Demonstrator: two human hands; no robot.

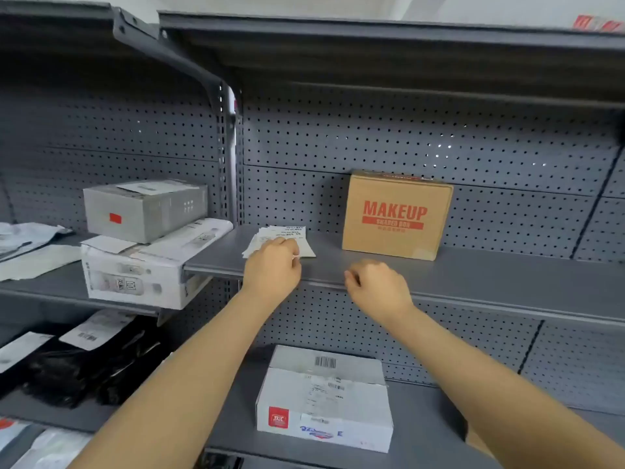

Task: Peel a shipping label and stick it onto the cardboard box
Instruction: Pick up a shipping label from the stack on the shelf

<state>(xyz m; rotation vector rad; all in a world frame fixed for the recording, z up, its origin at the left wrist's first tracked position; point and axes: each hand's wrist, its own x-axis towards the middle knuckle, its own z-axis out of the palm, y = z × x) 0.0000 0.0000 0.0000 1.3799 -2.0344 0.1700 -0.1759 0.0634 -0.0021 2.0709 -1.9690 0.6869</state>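
Observation:
A brown cardboard box (395, 216) printed MAKEUP in red stands upright on the grey shelf (473, 279), against the pegboard. To its left lies a small stack of white shipping labels (287, 235). My left hand (274, 265) rests on the near edge of the stack, fingers curled and pinching at a label's corner. My right hand (375, 286) hovers over the shelf's front edge, right of the labels and below the box, fingers loosely curled with nothing in them.
Two stacked white and grey boxes (142, 242) sit on the left shelf beside flat mailers (30, 252). A white parcel (324, 397) lies on the lower shelf under my arms. Black bagged parcels (81, 363) fill the lower left.

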